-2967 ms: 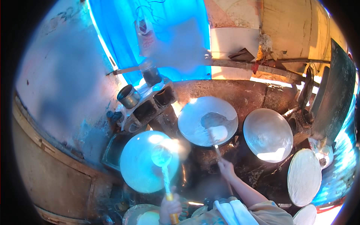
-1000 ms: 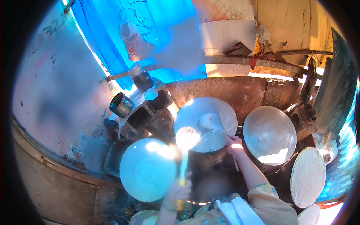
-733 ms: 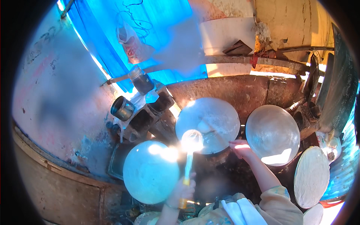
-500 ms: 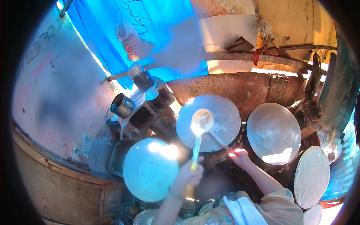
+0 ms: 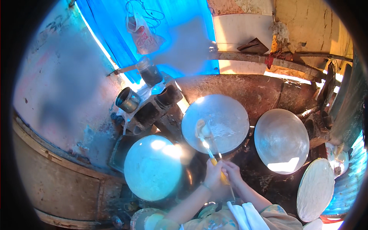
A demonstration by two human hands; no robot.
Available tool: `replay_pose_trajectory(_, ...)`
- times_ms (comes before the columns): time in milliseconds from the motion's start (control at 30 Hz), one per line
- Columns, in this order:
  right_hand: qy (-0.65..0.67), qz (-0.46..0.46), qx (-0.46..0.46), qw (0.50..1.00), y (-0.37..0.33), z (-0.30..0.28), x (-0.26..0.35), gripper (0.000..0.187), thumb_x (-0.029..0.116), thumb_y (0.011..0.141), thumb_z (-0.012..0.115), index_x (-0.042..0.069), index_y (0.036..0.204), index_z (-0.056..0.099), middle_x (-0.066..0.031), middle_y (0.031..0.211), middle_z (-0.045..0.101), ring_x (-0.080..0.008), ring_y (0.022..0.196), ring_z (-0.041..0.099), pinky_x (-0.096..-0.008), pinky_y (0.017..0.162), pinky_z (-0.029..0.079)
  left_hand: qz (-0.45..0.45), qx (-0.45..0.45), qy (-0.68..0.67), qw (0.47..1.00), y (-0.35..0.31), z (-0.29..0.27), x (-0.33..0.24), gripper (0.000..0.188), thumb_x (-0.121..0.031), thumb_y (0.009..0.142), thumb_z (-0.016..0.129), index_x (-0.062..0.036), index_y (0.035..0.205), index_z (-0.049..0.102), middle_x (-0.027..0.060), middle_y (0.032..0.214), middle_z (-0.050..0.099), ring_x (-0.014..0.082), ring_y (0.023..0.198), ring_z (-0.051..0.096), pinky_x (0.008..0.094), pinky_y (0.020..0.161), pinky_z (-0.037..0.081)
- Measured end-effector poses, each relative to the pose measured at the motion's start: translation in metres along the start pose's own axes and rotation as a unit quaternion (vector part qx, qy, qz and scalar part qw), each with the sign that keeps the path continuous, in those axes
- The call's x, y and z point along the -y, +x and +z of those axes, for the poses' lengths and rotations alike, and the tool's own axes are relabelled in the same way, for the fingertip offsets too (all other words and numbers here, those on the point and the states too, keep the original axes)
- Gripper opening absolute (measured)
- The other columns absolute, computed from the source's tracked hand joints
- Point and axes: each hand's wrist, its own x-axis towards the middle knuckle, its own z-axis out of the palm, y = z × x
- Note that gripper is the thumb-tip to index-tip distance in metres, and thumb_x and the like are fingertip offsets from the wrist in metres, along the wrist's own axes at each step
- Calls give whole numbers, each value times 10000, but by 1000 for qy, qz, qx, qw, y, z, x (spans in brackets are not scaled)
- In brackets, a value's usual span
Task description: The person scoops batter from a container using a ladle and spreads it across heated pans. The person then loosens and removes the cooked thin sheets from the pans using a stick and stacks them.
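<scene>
By the middle pan (image 5: 237,115), fingers closed, left hand (image 5: 214,175) grips ladle (image 5: 213,161), right hand (image 5: 232,172) rod (image 5: 232,193); likely stiff, light; hold by handle.

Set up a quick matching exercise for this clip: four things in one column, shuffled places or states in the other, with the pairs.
Column one
1. Left hand
2. Plastic bag
3. Right hand
4. Open metal tin

Column two
A. Hanging in front of the blue sheet
B. Atop the sooty ledge
C. Gripping the yellow-handled ladle
D. Holding the thin-handled tool

Pairs: 1-C, 2-A, 3-D, 4-B
</scene>
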Motion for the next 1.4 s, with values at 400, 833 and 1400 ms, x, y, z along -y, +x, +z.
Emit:
replay_pose_trajectory(400, 55, 26, 76, 995, -11, 33, 29, 131, 205, 873, 565, 104, 954, 546, -10, 519, 425, -90, 346, 369, -219, 301, 267, -121, 135, -195, 964, -20, -56, -57, 69, -58, 880, 440, -77, 943, 462, -35, 562, 329, 41, 425, 338, 182, 363, 276)
replay_pose_trajectory(833, 45, 56, 130, 989, -10, 61, 36, 163, 169, 875, 555, 48, 984, 565, -2, 517, 421, -81, 350, 371, -208, 301, 257, -172, 299, -522, 780, -21, -72, -80, 216, -134, 925, 386, 17, 1012, 514, -40, 511, 339, 28, 364, 326, 171, 336, 308)
replay_pose_trajectory(1400, -577, -285, 50, 764, 58, -28, 54, 276, 210, 839, 513, 221, 1109, 571, -117, 809, 618, -283, 657, 588, -407, 557, 480, -63, 265, -593, 758, -78, -114, -80, 304, -112, 876, 438, 45, 1134, 406, -32, 552, 360, 6, 388, 376, 157, 364, 377)
